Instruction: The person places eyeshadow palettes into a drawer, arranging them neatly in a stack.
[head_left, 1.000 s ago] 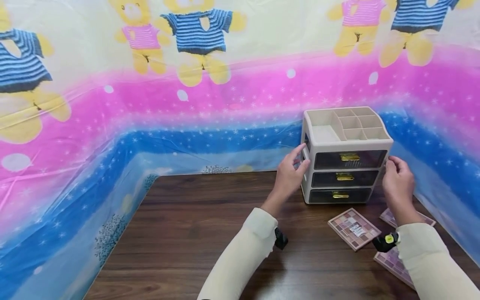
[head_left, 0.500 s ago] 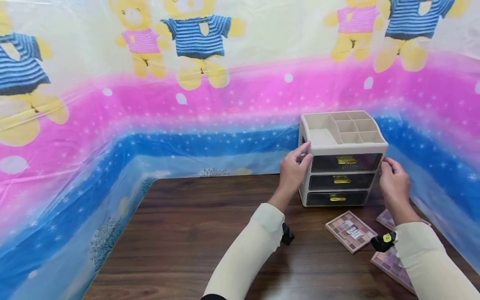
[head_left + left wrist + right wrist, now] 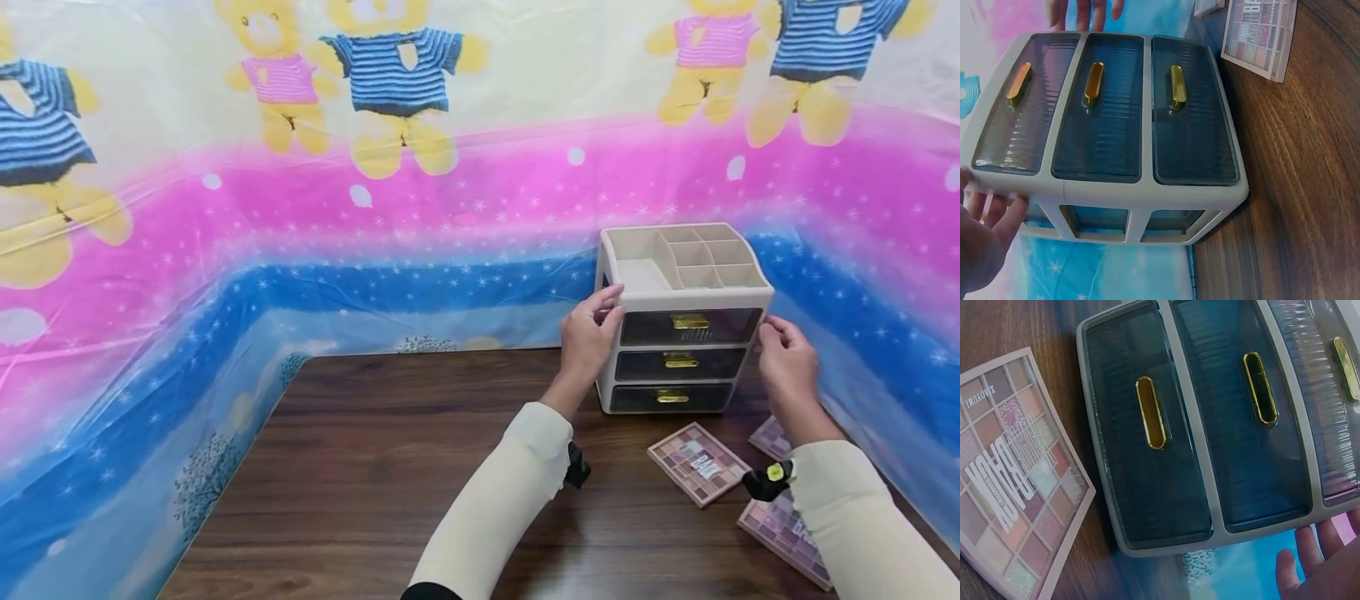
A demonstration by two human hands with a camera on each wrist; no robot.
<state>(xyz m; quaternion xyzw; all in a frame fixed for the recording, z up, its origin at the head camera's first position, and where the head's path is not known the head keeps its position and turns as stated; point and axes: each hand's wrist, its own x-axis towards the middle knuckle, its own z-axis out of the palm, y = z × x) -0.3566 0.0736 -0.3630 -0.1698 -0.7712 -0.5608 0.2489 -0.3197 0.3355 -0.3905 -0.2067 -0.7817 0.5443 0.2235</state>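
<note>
A cream drawer organizer (image 3: pixel 693 298) stands upright at the back right of the table. It has three dark see-through drawers with gold handles, all pushed in, and a divided top tray. My left hand (image 3: pixel 588 340) touches its left side near the upper front edge. On the opposite side, my right hand (image 3: pixel 789 367) lies against the right side near the top drawer, fingertips partly hidden in the head view. In the right wrist view the right fingers (image 3: pixel 1310 553) reach along the organizer's side. An eyeshadow palette (image 3: pixel 699 465) lies flat in front of the organizer.
Two more palettes lie at the right: one (image 3: pixel 798 533) partly under my right forearm in view, another (image 3: pixel 768 437) behind the wrist. The brown wooden table (image 3: pixel 360 483) is bordered by a bear-patterned cloth (image 3: pixel 450 208) at the back and sides.
Over the past second my left hand has moved up along the organizer's left side to its upper front edge. The view has shifted slightly. The drawers look the same.
</note>
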